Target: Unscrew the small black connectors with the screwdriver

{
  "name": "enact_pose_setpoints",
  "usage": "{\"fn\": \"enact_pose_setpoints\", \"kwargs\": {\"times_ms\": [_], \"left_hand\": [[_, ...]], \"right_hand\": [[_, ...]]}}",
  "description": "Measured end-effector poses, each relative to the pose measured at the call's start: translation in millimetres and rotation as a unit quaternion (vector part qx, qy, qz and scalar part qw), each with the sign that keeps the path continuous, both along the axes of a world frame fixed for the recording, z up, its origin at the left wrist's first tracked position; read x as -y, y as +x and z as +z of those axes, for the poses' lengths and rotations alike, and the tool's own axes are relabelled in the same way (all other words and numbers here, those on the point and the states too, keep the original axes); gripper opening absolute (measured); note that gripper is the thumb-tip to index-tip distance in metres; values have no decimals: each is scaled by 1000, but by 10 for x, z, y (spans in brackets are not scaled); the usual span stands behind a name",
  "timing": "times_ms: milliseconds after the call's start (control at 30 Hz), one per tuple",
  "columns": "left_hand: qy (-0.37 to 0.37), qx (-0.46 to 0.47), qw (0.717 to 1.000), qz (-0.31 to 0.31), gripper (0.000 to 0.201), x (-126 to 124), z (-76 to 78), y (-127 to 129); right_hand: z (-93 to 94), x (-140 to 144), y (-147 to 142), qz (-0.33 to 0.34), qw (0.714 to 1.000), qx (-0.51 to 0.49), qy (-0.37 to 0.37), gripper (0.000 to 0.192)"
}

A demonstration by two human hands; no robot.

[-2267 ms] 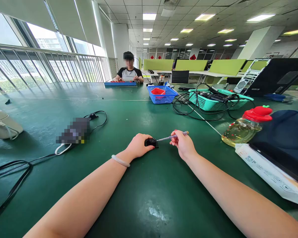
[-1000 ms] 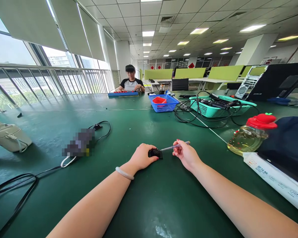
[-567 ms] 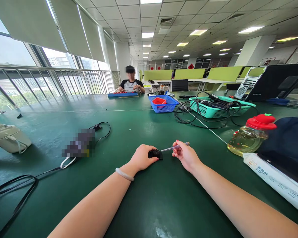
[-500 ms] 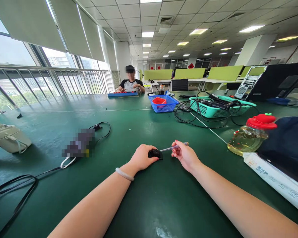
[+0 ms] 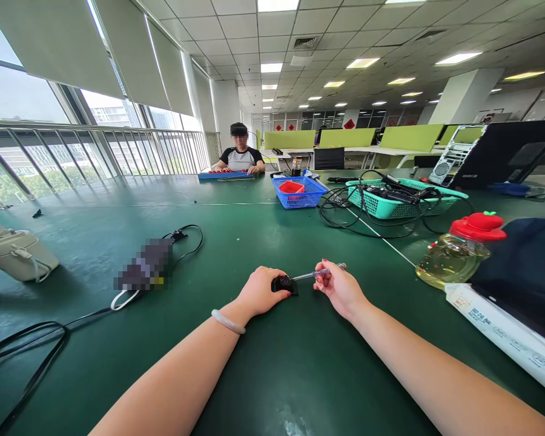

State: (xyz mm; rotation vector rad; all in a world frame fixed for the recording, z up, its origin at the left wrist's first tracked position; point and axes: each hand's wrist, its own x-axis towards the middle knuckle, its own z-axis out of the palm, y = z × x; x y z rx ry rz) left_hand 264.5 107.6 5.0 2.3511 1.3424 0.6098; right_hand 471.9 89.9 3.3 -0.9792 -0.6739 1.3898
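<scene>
The left hand [image 5: 261, 290] is clamped around a small black piece [image 5: 282, 284] and keeps it down on the green desk [image 5: 272, 357], the thumb along its near side and the fingers over the far side. Just beside it, the right hand [image 5: 335, 284] grips a slim screwdriver [image 5: 305, 276] between thumb and fingers, its shaft pointing toward the left hand. The tip meets the black piece at its right end, though from here I can't tell exactly what it touches. A pale bracelet [image 5: 227, 321] sits round the left wrist.

Well off to the left of the left hand lies a blurred dark object [image 5: 146, 263] with a cord, and farther out a beige bag [image 5: 20, 254]. Beyond both hands stand a blue basket [image 5: 302, 201] and, to its right, a teal basket [image 5: 388, 210] full of black cables. To the right of the right hand there's a red-lidded bottle [image 5: 452, 260], with a white packet [image 5: 504, 336] nearer. At the desk's far end, another person [image 5: 241, 159] sits behind a blue tray [image 5: 222, 176].
</scene>
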Motion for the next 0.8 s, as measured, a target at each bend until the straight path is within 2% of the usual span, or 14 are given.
{"fn": "enact_pose_setpoints", "kwargs": {"times_ms": [100, 300, 800], "left_hand": [[-1, -2, 1000, -2, 35, 8, 13, 1], [-3, 3, 1000, 0, 33, 19, 26, 8], [-4, 7, 1000, -3, 32, 7, 19, 16]], "right_hand": [[4, -3, 7, -7, 1000, -1, 0, 32], [0, -4, 0, 28, 1000, 3, -5, 32], [-11, 0, 12, 15, 1000, 0, 2, 32]]}}
